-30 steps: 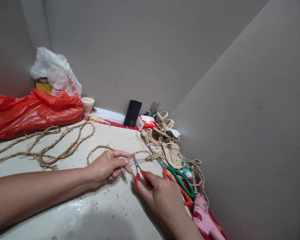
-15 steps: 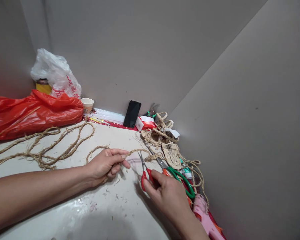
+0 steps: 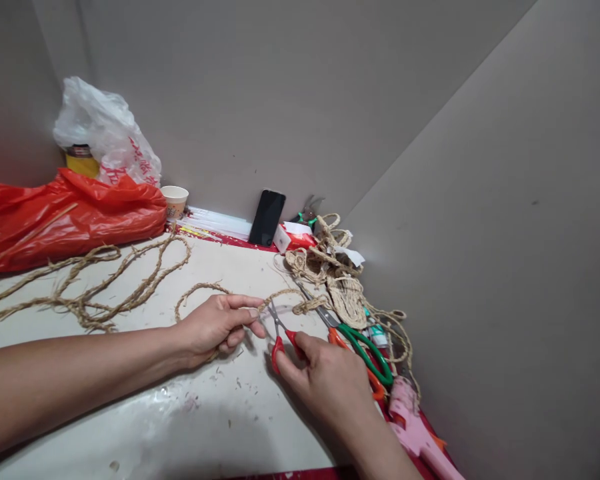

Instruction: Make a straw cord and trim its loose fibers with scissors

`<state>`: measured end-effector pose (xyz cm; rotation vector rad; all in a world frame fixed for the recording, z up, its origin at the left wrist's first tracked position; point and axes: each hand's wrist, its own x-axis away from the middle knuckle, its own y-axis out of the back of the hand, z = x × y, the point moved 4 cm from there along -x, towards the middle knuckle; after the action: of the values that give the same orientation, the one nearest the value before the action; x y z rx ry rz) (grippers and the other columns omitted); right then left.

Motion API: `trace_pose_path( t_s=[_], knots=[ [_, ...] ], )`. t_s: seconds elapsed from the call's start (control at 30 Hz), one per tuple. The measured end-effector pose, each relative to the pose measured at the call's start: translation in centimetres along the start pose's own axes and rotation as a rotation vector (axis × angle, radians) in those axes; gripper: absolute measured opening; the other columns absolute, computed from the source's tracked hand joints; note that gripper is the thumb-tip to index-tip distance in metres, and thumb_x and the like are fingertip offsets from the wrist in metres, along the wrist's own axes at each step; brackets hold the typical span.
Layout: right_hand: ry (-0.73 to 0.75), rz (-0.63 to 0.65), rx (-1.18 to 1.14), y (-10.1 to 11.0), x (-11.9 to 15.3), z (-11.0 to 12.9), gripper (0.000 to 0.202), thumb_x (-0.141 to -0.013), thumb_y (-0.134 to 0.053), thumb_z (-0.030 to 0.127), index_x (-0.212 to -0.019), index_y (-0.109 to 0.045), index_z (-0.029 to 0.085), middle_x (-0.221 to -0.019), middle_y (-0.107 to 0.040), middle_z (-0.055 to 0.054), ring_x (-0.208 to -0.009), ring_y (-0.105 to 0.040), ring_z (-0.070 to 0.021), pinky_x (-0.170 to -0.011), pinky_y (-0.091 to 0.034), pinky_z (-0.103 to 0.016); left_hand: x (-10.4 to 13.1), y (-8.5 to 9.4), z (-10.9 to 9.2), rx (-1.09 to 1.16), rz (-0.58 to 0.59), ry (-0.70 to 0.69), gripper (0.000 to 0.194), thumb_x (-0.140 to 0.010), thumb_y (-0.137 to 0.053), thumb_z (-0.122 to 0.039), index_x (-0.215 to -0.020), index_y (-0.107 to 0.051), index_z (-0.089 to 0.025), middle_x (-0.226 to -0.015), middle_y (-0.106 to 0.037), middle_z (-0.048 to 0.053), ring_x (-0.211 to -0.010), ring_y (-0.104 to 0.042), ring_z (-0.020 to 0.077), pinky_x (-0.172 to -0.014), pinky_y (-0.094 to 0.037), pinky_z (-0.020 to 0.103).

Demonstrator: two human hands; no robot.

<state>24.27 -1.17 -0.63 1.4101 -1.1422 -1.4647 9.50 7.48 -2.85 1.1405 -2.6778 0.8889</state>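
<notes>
My left hand (image 3: pixel 225 325) pinches a thin braided straw rope (image 3: pixel 285 292) between thumb and fingers near the middle of the table. The rope's braid runs on to the right from the fingertips. My right hand (image 3: pixel 325 373) holds small red-handled scissors (image 3: pixel 280 333) by the loops. Their blades are parted and point up and left, with the tips at the rope close beside my left fingertips. Whether the blades touch the rope I cannot tell. Looped rope (image 3: pixel 145 290) lies on the white tabletop (image 3: pixel 220 427) at the left.
Green-handled scissors (image 3: pixel 367 350), woven straw pieces (image 3: pixel 347 300) and a pink glue gun (image 3: pixel 415 427) lie at the right. Along the back stand a phone (image 3: pixel 267 218), a paper cup (image 3: pixel 175 201) and pliers (image 3: pixel 309 215). A red plastic bag (image 3: pixel 80 217) sits at the left.
The red scissors have moved left, bringing their blades to the rope by my left fingertips. My left hand keeps its grip on the rope. The whole view has shifted slightly.
</notes>
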Motion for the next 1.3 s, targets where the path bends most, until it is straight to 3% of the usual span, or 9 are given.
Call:
trace_pose_path(
  t_s=[0.27, 0.43, 0.57, 0.77, 1.07, 1.3],
  knots=[
    [0.071, 0.065, -0.124, -0.7, 0.4, -0.5, 0.035, -0.088, -0.045, 0.036, -0.060, -0.060, 0.021, -0.054, -0.064, 0.001, -0.043, -0.051, -0.0101, -0.049, -0.021, -0.026, -0.1, 0.3, -0.1, 0.015, -0.020, 0.005, 0.035, -0.075, -0.064, -0.023, -0.108, -0.060, -0.012, -0.070, -0.066, 0.004, -0.035, -0.030, 0.0015, -0.037, -0.012, 0.019],
    [-0.050, 0.002, -0.182, 0.1, 0.2, -1.4, 0.038, -0.083, -0.047, 0.041, -0.051, -0.052, 0.020, -0.043, -0.052, 0.003, -0.039, -0.041, -0.0090, -0.047, -0.021, -0.024, -0.2, 0.3, -0.1, 0.026, -0.014, -0.017, 0.035, -0.076, -0.064, -0.024, -0.109, -0.060, -0.013, -0.073, -0.066, 0.004, -0.036, -0.030, 0.0019, -0.037, -0.014, 0.019],
    [-0.083, 0.024, -0.125, 0.6, -0.1, -0.8, 0.034, -0.077, -0.052, 0.044, -0.053, -0.051, 0.021, -0.044, -0.051, 0.003, -0.040, -0.042, -0.0096, -0.047, -0.021, -0.023, -0.2, 0.3, -0.1, -0.009, -0.012, -0.027, 0.036, -0.076, -0.063, -0.024, -0.110, -0.060, -0.013, -0.074, -0.066, 0.004, -0.036, -0.030, 0.0019, -0.036, -0.015, 0.019],
    [-0.043, 0.026, 0.004, 0.1, -0.3, 0.1, 0.034, -0.078, -0.050, 0.047, -0.058, -0.059, 0.021, -0.048, -0.056, 0.001, -0.042, -0.048, -0.0124, -0.048, -0.019, -0.025, 0.1, -0.1, 0.1, -0.058, -0.028, -0.026, 0.036, -0.077, -0.063, -0.028, -0.109, -0.059, -0.012, -0.070, -0.065, 0.003, -0.034, -0.030, 0.0020, -0.035, -0.017, 0.019],
    [0.072, 0.066, -0.069, -0.7, 0.1, -0.5, 0.033, -0.086, -0.048, 0.037, -0.059, -0.060, 0.021, -0.054, -0.064, 0.000, -0.044, -0.052, -0.0112, -0.050, -0.020, -0.027, -0.1, 0.1, 0.2, -0.033, -0.031, -0.008, 0.033, -0.077, -0.063, -0.027, -0.106, -0.061, -0.012, -0.072, -0.066, 0.004, -0.036, -0.030, 0.0023, -0.036, -0.016, 0.019],
    [-0.108, 0.063, -0.292, -0.5, -0.1, -1.9, 0.039, -0.082, -0.046, 0.041, -0.049, -0.045, 0.020, -0.040, -0.042, 0.005, -0.040, -0.032, -0.0089, -0.046, -0.022, -0.024, -0.6, 0.5, -0.5, -0.005, -0.028, -0.052, 0.020, -0.078, -0.060, -0.021, -0.095, -0.059, -0.012, -0.079, -0.068, 0.007, -0.039, -0.034, 0.0020, -0.038, -0.020, 0.018]
  ],
)
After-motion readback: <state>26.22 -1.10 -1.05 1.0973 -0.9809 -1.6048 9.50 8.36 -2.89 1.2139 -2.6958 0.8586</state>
